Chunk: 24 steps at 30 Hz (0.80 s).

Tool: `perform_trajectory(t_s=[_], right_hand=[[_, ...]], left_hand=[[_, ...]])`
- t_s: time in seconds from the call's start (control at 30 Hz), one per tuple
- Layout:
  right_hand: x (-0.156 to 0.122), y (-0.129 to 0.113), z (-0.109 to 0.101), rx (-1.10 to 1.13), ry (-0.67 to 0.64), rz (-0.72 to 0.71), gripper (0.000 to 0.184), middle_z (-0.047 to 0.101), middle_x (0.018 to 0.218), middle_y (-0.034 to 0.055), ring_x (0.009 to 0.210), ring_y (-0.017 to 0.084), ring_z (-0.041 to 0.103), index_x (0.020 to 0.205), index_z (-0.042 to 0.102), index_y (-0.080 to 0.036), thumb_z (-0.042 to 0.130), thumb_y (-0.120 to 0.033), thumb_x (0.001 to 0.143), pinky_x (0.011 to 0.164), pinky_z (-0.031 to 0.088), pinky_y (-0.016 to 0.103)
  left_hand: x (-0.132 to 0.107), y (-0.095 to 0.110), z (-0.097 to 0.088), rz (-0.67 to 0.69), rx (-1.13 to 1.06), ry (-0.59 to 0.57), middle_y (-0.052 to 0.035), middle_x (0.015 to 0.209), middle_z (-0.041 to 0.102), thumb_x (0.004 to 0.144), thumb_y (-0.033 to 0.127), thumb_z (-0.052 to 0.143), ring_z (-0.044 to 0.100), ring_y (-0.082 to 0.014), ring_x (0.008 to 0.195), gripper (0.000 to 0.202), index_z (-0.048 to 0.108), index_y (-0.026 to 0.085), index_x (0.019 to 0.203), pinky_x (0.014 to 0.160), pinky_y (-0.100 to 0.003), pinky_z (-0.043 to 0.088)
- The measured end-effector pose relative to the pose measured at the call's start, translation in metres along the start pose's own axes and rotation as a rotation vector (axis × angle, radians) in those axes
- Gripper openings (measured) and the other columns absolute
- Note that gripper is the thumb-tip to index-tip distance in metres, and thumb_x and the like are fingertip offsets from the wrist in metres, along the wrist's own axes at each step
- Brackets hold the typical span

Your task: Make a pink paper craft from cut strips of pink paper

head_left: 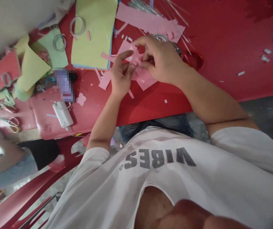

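Note:
Between my two hands is a small pink paper piece (136, 58) that looks like a paper flower with cut petals. My left hand (122, 74) pinches its near left edge between thumb and fingers. From the right, my right hand (161, 58) closes its thumb and fingertips on the other side; the curled fingers partly hide the contact. Beneath the hands lie a square pink sheet (147, 83) and pink strips (105, 80). A flat pink paper flower (81, 99) rests on the table to the left.
On the red table (222, 47) sit a yellow paper stack (91, 47), tape rolls (77, 26), a long pink sheet (138, 19), a white power bank (63, 114) and scissors (13, 124). Another person's arm (7, 152) is at the lower left, beside a red chair (31, 194).

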State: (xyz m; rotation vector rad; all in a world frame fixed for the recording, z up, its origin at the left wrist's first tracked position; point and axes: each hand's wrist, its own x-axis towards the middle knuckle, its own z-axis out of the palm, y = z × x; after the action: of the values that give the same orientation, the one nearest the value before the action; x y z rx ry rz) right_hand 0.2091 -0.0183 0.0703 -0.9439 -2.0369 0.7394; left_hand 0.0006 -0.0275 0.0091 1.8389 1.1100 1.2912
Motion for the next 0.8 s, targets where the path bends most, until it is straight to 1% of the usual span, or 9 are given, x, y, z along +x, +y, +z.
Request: perform_trajectory(t_s=[0.1, 0.17, 0.23, 0.3, 0.4, 0.53, 0.63, 0.73, 0.8], right_hand=[[0.005, 0.009, -0.007, -0.034, -0.059, -0.032, 0.072, 0.070, 0.077, -0.0073, 0.074, 0.018, 0.061, 0.136, 0.045, -0.040, 0.075, -0.025, 0.072, 0.086, 0.044, 0.037], [0.007, 0.014, -0.010, -0.027, -0.074, -0.037, 0.076, 0.070, 0.077, -0.0079, 0.072, 0.018, 0.060, 0.138, 0.043, -0.040, 0.076, -0.025, 0.071, 0.085, 0.044, 0.036], [0.008, 0.016, -0.014, -0.028, -0.100, -0.060, 0.078, 0.071, 0.077, -0.0091, 0.072, 0.017, 0.060, 0.139, 0.041, -0.041, 0.076, -0.023, 0.071, 0.084, 0.044, 0.035], [0.007, 0.016, -0.018, -0.036, -0.127, -0.085, 0.081, 0.071, 0.078, -0.0100, 0.073, 0.017, 0.061, 0.139, 0.039, -0.042, 0.075, -0.019, 0.070, 0.084, 0.044, 0.034], [0.005, 0.014, -0.021, -0.079, -0.163, -0.112, 0.087, 0.070, 0.077, -0.0105, 0.073, 0.017, 0.060, 0.140, 0.037, -0.043, 0.076, -0.016, 0.068, 0.086, 0.043, 0.035], [0.002, 0.005, -0.021, -0.126, -0.191, -0.116, 0.085, 0.068, 0.075, -0.0103, 0.073, 0.017, 0.057, 0.140, 0.036, -0.040, 0.078, -0.018, 0.069, 0.089, 0.043, 0.038], [0.001, -0.005, -0.022, -0.101, -0.055, -0.091, 0.072, 0.066, 0.081, -0.0067, 0.072, 0.016, 0.055, 0.137, 0.042, -0.032, 0.076, -0.022, 0.074, 0.084, 0.045, 0.037], [0.002, -0.008, -0.021, -0.031, 0.082, -0.053, 0.042, 0.066, 0.099, -0.0007, 0.087, 0.017, 0.059, 0.127, 0.052, -0.030, 0.063, -0.025, 0.088, 0.079, 0.047, 0.033], [0.005, -0.002, -0.016, 0.090, 0.085, -0.007, 0.022, 0.069, 0.098, -0.0009, 0.087, 0.016, 0.063, 0.111, 0.063, -0.031, 0.060, -0.026, 0.090, 0.074, 0.049, 0.031]], left_hand=[[0.000, -0.008, 0.001, -0.040, -0.015, 0.011, 0.0017, 0.077, 0.050, 0.084, 0.072, 0.056, 0.061, -0.0128, 0.063, 0.074, 0.035, 0.036, 0.145, 0.071, -0.030, 0.051], [0.000, -0.010, 0.001, -0.077, -0.049, -0.015, 0.0042, 0.067, 0.042, 0.083, 0.072, 0.059, 0.059, -0.0135, 0.061, 0.082, 0.028, 0.037, 0.150, 0.072, -0.031, 0.051], [0.000, -0.008, 0.001, -0.109, -0.082, -0.067, 0.0053, 0.063, 0.038, 0.082, 0.071, 0.059, 0.059, -0.0137, 0.060, 0.083, 0.029, 0.035, 0.151, 0.073, -0.033, 0.052], [-0.001, -0.004, 0.000, -0.125, -0.097, -0.112, 0.0051, 0.063, 0.039, 0.083, 0.070, 0.060, 0.058, -0.0129, 0.059, 0.074, 0.041, 0.033, 0.144, 0.073, -0.033, 0.052], [-0.001, 0.002, 0.000, -0.115, -0.112, -0.126, 0.0025, 0.068, 0.049, 0.085, 0.064, 0.063, 0.062, -0.0124, 0.064, 0.051, 0.060, 0.028, 0.121, 0.070, -0.030, 0.053], [-0.001, 0.007, 0.002, -0.115, -0.106, -0.078, 0.0008, 0.073, 0.056, 0.088, 0.059, 0.063, 0.062, -0.0109, 0.064, 0.038, 0.066, 0.023, 0.097, 0.067, -0.027, 0.054], [0.000, 0.013, 0.004, -0.125, -0.088, 0.019, 0.0023, 0.067, 0.053, 0.087, 0.058, 0.065, 0.058, -0.0098, 0.060, 0.036, 0.067, 0.022, 0.087, 0.063, -0.026, 0.053], [0.001, 0.021, 0.004, -0.158, -0.125, 0.091, 0.0018, 0.068, 0.057, 0.087, 0.056, 0.066, 0.057, -0.0104, 0.061, 0.034, 0.069, 0.022, 0.085, 0.060, -0.025, 0.050], [0.002, 0.027, 0.003, -0.200, -0.161, 0.107, 0.0013, 0.071, 0.062, 0.087, 0.055, 0.067, 0.058, -0.0116, 0.064, 0.031, 0.070, 0.024, 0.085, 0.061, -0.027, 0.050]])
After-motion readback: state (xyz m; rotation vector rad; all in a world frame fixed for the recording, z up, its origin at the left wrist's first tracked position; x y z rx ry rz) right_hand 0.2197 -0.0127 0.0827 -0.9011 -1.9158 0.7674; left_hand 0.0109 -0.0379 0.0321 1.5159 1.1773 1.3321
